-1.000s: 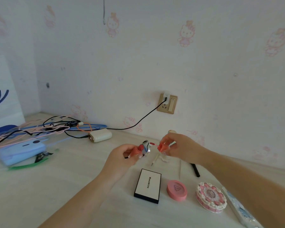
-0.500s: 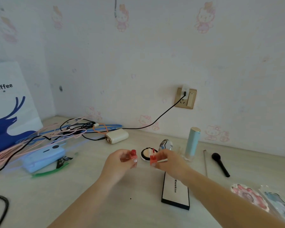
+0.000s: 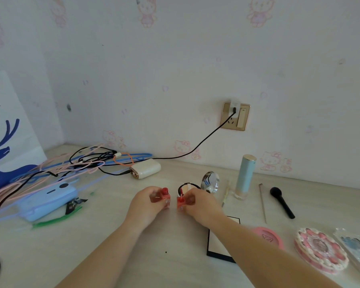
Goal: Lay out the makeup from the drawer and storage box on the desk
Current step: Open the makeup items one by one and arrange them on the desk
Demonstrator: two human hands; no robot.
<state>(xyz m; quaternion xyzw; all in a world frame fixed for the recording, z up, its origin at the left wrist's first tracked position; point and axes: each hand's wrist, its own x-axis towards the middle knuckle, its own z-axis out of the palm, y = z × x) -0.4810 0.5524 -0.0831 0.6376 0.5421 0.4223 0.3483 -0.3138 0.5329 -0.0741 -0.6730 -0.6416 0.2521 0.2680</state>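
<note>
**Lip tints held low over desk — tip and knock risk**

Head view.

Lip tints in hand, one each. Left hand (image 3: 148, 201) curled round left lip tint (image 3: 162, 197): red, small knob on top, clear base. Right hand (image 3: 197, 202) pinching right lip tint (image 3: 180, 201), same red, clear base. Both held close together, near centre of desk (image 3: 116, 250), at or just above its surface; contact with surface cannot be told.

Risks, as judged:
- Narrow bases, tall bodies: likely to topple if released tilted or before seated flat.
- The two nearly touching: one set down carelessly could knock over the other.
- Open compact (image 3: 188, 187) just behind right hand, its lid mirror (image 3: 210, 181) standing up; a knuckle drawn back could snap it shut or shove it.
- Right forearm lying across black-edged palette (image 3: 220, 244); a sideways sweep could drag it.

Surroundings:
- Right, far: pale blue tube (image 3: 245, 175) upright, easily tipped. Thin stick (image 3: 262, 201) and black brush (image 3: 282, 202) lying flat beyond it.
- Right, near: pink round compact (image 3: 271, 238), cake-shaped round case (image 3: 321, 249), clear packet (image 3: 353, 246) at frame edge.
- Left: tangle of cables (image 3: 71, 165), cream charger (image 3: 146, 168), blue power bank (image 3: 48, 199), white paper bag (image 3: 6, 129). Free room for laying out limited on that side.
- Wall socket (image 3: 236, 116) with black lead running down to desk.

Drawer and storage box not in view.
</note>
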